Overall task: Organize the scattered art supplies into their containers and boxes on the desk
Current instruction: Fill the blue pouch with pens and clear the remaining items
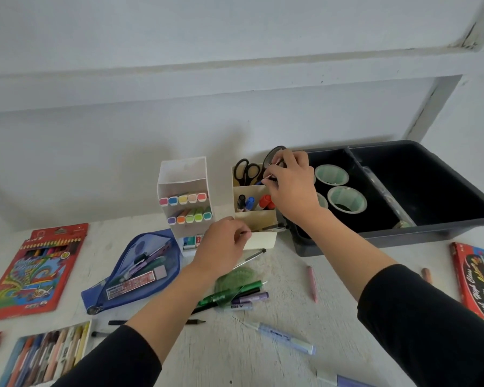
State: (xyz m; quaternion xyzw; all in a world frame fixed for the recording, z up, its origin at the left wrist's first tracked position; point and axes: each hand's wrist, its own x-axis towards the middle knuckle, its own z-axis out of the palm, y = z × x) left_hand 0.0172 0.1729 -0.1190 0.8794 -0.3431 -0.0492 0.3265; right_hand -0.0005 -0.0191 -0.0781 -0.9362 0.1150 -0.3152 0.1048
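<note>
White desk, grey wall behind. Right hand is pinching what looks like a thin pen, slanting it toward the organizer's far slot just under the fingers, beside the scissors. Left hand is pinching the organizer's near lip, probably steadying it. Loose pens are lying nearer.

Desk top: white, matt, rough-grained, lower centre of the frame.
Tub: dark grey plastic, smooth, faint sheen, right side.
Organiser: cream, matt, smooth; plastic or card, cannot tell.
Marker stand: white translucent plastic, smooth.
Pouch: blue see-through mesh cloth.
Pencil box: red printed card, glossy, left side.
Scissor handles: black glossy plastic.
Sleeves: black matt cloth.
</note>
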